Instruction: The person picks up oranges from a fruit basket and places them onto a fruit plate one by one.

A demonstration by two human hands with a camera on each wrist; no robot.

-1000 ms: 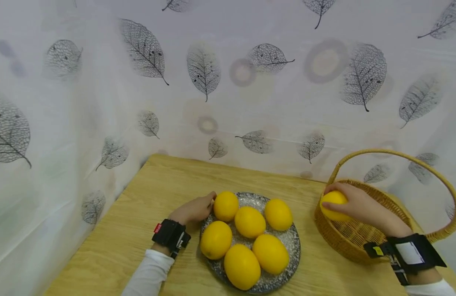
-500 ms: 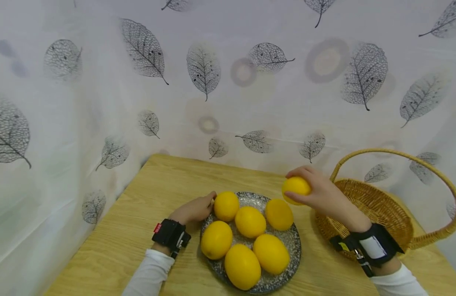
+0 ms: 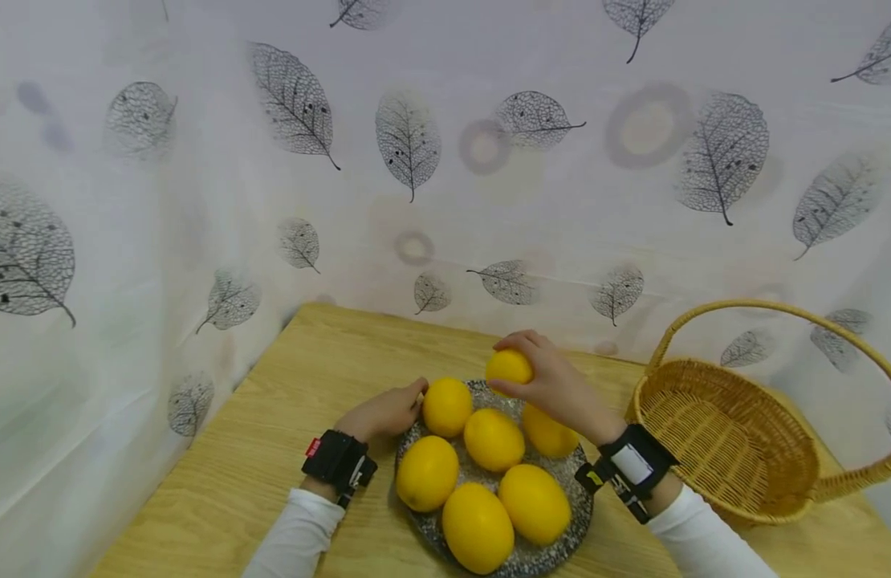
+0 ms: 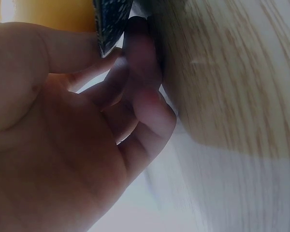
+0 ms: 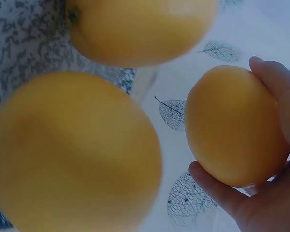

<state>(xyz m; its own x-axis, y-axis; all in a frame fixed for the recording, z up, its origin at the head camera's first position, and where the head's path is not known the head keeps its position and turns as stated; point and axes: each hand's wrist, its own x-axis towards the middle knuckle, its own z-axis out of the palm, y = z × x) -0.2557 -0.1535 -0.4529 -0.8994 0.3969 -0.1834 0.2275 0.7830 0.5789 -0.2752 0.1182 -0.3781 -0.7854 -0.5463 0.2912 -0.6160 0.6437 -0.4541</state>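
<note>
My right hand [image 3: 564,393] holds a yellow lemon [image 3: 509,367] above the far rim of a speckled grey plate [image 3: 579,526]. In the right wrist view the fingers and thumb curve round this lemon [image 5: 237,125]. Several more lemons lie on the plate, one [image 3: 549,433] partly hidden beneath the right hand. My left hand [image 3: 384,413] grips the plate's left edge. In the left wrist view the thumb lies above the plate rim [image 4: 111,24], with curled fingers [image 4: 142,63] below it, close to the table.
A wicker basket [image 3: 742,514] with a tall arched handle stands on the right of the wooden table [image 3: 344,345]; no lemon shows inside. A white curtain [image 3: 445,201] with a leaf print hangs behind and to the left.
My right hand has carried the lemon leftward, out of the basket and across to above the plate. The left hand has stayed at the plate's edge.
</note>
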